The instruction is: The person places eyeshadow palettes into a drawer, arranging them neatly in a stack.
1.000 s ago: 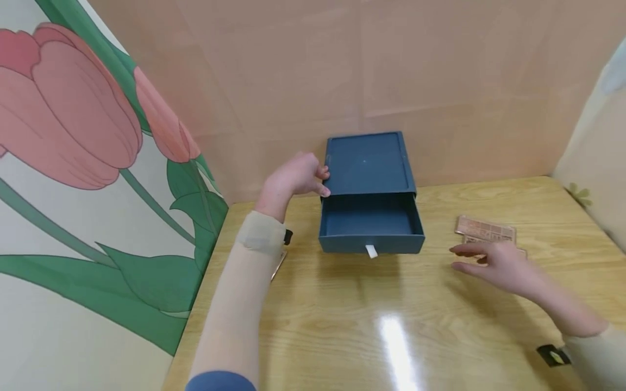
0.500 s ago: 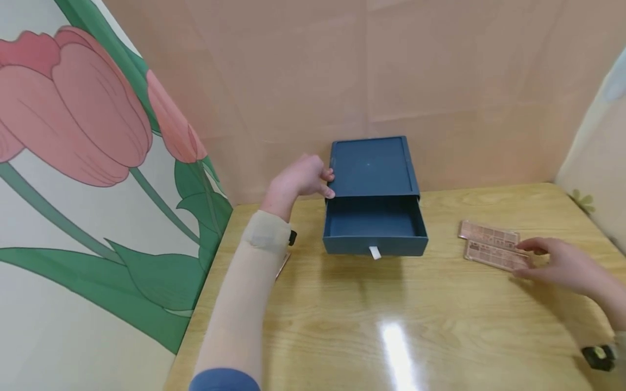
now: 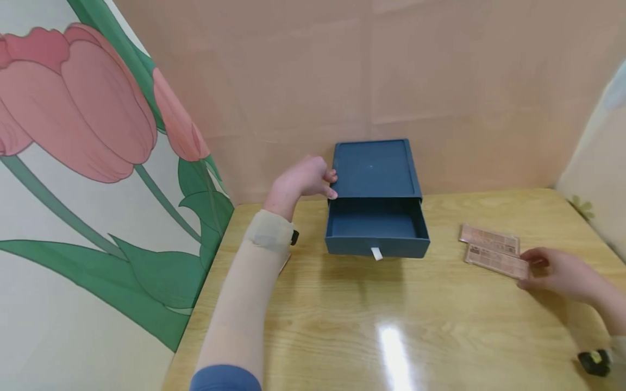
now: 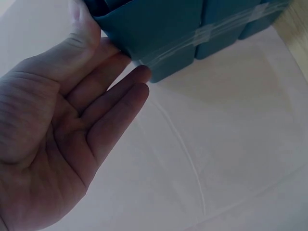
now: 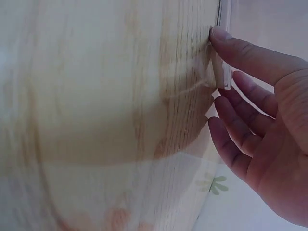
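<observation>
Left hand (image 3: 304, 178): thumb and relaxed fingers resting against the left side and front corner of the blue drawer box (image 3: 374, 168), apparently steadying it.

Right hand (image 3: 562, 272): thumb and index finger pinching the right end of the near palette (image 3: 496, 261), which lies on the counter (image 3: 440, 336), towards its right edge.

Step in hand, as judged: taking hold of this slim case while the box is kept steady. The next move calls for a firm two-sided pinch and a lift that leaves its neighbour undisturbed.

Far palette (image 3: 489, 239): directly behind the near one; whether the two overlap cannot be told.

Blue drawer box: mid-width, by the counter's back edge; three sections bound with clear tape (image 4: 204, 34). Top drawer (image 3: 376, 245): pulled forward, white tab (image 3: 376, 253) on its front.

Thin item (image 3: 285, 263): towards the counter's left edge, mostly hidden by the left forearm; identity uncertain.
</observation>
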{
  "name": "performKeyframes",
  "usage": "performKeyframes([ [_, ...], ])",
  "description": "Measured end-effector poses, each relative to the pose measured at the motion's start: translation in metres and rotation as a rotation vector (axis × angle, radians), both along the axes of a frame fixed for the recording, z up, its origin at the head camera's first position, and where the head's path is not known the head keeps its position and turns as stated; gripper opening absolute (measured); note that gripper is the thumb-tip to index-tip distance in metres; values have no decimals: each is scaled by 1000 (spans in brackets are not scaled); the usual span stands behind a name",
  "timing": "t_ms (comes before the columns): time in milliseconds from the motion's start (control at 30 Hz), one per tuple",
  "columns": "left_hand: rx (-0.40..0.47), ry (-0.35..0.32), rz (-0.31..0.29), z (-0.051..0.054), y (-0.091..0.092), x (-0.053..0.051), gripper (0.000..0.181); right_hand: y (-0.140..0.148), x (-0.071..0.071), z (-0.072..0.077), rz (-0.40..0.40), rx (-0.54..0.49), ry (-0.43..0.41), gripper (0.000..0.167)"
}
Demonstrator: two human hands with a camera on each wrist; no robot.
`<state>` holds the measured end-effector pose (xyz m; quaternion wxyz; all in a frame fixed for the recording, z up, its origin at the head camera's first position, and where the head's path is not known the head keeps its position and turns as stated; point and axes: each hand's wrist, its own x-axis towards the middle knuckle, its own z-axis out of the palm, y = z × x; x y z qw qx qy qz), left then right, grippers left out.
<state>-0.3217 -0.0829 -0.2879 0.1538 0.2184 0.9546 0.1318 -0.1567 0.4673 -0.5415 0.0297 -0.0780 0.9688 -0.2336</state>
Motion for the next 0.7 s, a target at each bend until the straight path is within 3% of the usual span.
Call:
performKeyframes([
  [200, 12, -2, -21, -3, 3, -1, 46, 3, 5, -2, -12, 33, -29, 79],
  [433, 18, 1, -15, -7, -1, -1, 46, 1, 5, 1, 0, 65, 2, 76],
  [700, 18, 26, -50, -3, -2, -2, 47, 0, 4, 0, -14, 59, 16, 75],
])
